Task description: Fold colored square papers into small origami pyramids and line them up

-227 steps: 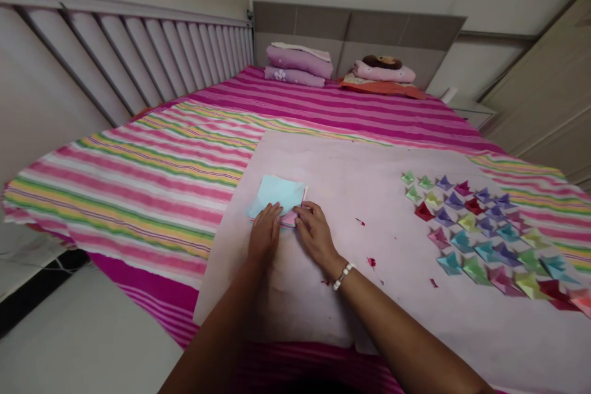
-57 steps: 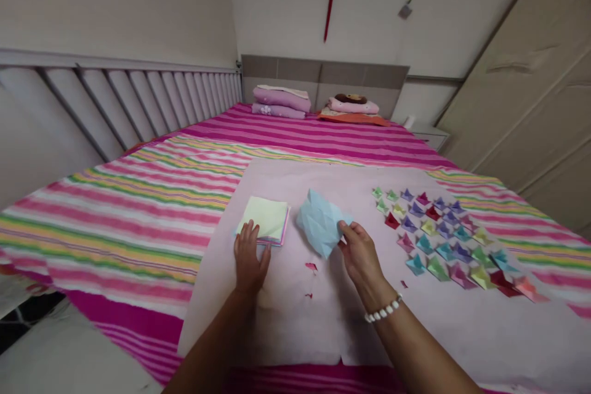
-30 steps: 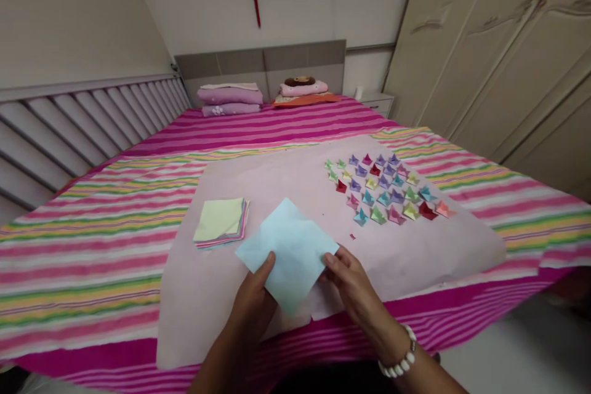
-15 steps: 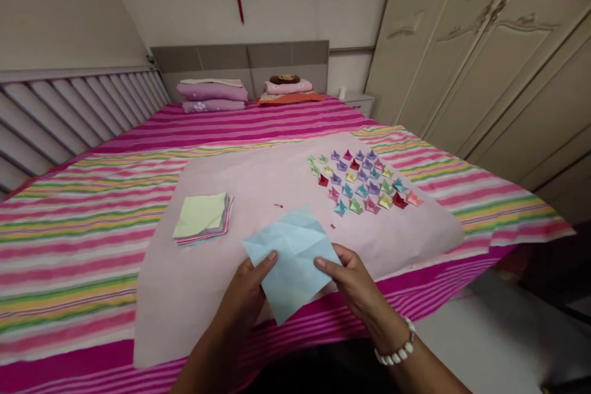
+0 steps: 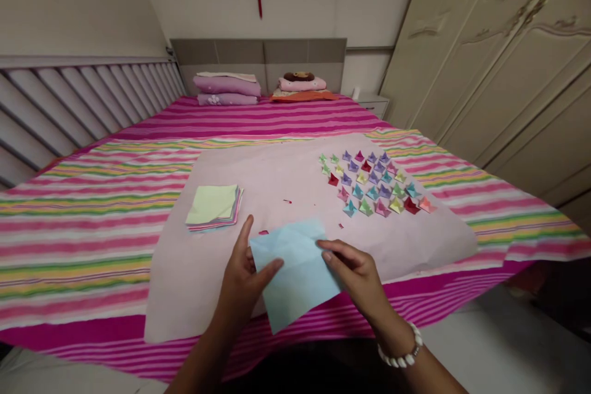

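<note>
A creased light-blue sheet of origami paper (image 5: 298, 277) is held above the near edge of the bed. My left hand (image 5: 244, 274) grips its left side, thumb on top and index finger stretched out past the edge. At the right edge, my right hand (image 5: 353, 268) pinches the sheet between thumb and index finger; a white bead bracelet is on that wrist. To the left lies a stack of square paper (image 5: 215, 204), pale green on top. Rows of small folded paper pieces (image 5: 373, 181) in many colours stand on the right.
A large pale sheet (image 5: 272, 169) covers part of the striped bedspread (image 5: 83, 246). Small red scraps (image 5: 263, 233) lie near the blue paper. Folded bedding (image 5: 228, 87) rests by the headboard (image 5: 240, 55). A wardrobe (image 5: 484, 74) stands to the right.
The blue paper has turned slightly between my hands. My left index finger has lifted outward, and my right fingers have shifted up its edge. The camera view has swung a little left.
</note>
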{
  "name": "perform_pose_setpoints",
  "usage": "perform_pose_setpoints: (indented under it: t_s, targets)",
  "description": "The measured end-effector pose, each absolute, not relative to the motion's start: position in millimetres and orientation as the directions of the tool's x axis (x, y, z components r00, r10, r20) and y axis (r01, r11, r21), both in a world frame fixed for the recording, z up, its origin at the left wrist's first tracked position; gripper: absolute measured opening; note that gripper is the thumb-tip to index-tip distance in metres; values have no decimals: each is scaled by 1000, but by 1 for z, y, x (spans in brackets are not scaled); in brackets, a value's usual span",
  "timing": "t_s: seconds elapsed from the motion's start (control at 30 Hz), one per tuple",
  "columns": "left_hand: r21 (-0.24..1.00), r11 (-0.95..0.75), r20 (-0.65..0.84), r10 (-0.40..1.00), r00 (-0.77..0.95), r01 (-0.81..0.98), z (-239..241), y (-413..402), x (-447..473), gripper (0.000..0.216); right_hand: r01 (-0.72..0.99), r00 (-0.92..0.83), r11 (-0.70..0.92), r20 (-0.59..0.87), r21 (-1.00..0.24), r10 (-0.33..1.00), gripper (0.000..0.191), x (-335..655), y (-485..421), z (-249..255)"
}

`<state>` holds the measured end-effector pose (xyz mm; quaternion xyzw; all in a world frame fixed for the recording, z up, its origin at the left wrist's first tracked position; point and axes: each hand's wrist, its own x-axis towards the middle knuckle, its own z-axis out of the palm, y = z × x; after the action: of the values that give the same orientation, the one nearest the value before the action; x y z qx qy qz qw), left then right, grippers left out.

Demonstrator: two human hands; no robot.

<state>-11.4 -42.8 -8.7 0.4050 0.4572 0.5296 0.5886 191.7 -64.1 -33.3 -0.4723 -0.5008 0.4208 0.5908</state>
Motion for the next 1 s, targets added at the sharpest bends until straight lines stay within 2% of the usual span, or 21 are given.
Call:
perform_pose_setpoints:
  t_s: [0.1, 0.17, 0.33, 0.4, 0.5, 0.57, 0.63, 0.7, 0.73, 0.8, 0.87, 0.93, 1.0]
  targets:
    - [989, 26, -20, 999, 42, -147, -12, -50, -13, 103, -7, 136, 200, 197, -980, 971, 25, 193, -61, -31]
    - [999, 5, -4, 999, 40, -41, -14, -53, -14, 92, -10, 138, 214, 210, -977, 968, 29, 193, -59, -30]
    - [996, -39, 38, 999, 9, 85, -12, -53, -20, 83, 90, 97, 267, 275, -959, 956, 32, 192, -56, -32]
    - [986, -104, 107, 994, -13, 134, -8, -50, -24, 69, 183, 78, 289, 307, -940, 949, 28, 192, -54, -31]
    - [966, -208, 199, 977, 76, 150, -3, -42, -29, 45, 321, 52, 358, 394, -877, 918, 12, 193, -48, -25]
    - [946, -271, 249, 959, 138, 176, 0, -37, -31, 26, 364, 48, 417, 463, -833, 885, 3, 193, -45, -19]
    - [930, -315, 299, 948, 108, 191, 3, -34, -32, 13, 365, 56, 454, 506, -813, 860, 4, 193, -42, -12]
    - [933, -324, 319, 946, 56, 156, 7, -31, -31, 7, 282, 52, 438, 470, -854, 881, 10, 192, -41, -7]
    - [945, -304, 301, 953, 38, 119, 9, -29, -31, 8, 196, 46, 390, 406, -900, 913, 13, 191, -40, -6]
    - [983, -184, 184, 983, 28, 10, 12, -25, -30, 14, -30, 30, 224, 223, -974, 974, 20, 188, -39, -6]
    - [986, -4, 10, 999, 37, -170, 10, -22, -27, 24, -232, 38, 58, 51, -971, 998, 27, 183, -37, -9]
    - [904, 128, -97, 991, 96, -408, 2, -21, -22, 46, -371, 97, -4, -43, -929, 994, 32, 175, -34, -13]
    - [773, 205, -68, 968, 242, -600, -12, -24, -13, 67, -466, 176, -1, -94, -885, 980, 35, 166, -32, -20]
